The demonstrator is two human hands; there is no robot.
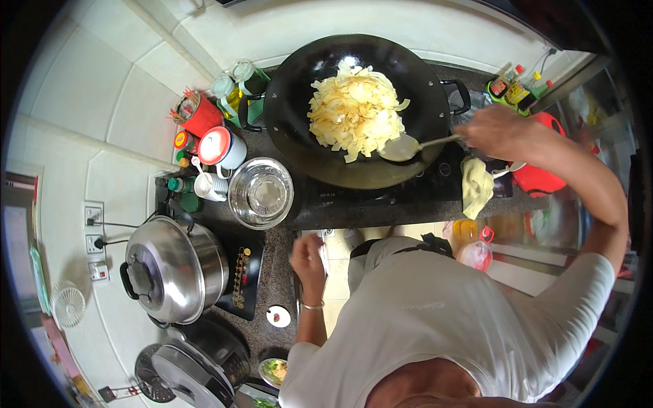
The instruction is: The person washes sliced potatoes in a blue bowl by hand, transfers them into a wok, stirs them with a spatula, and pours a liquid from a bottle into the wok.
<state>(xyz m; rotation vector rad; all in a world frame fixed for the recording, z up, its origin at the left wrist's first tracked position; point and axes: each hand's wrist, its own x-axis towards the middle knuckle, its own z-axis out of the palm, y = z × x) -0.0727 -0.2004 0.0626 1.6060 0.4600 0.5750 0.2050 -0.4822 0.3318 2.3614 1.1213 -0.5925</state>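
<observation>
My right hand (492, 131) grips the handle of a large metal spoon (400, 148). The spoon's bowl rests at the lower right edge of a heap of pale sliced food (354, 109), some pieces browned. That heap lies in a wide black wok (291, 137) with two side handles. Off to the lower left, my left hand (308, 257) hangs by the counter edge, a bracelet on its wrist. Its fingers are bent and blurred, and nothing is plainly seen in them. Nearest to it on the counter is a small white dish (278, 316).
Left of the wok stand a clear bowl (261, 194), a white enamel mug (222, 148) and oil jars (224, 92). A steel pot (176, 270) occupies an induction plate (245, 278). At right are a yellow cloth (476, 186), a red container (538, 173) and sauce bottles (518, 89).
</observation>
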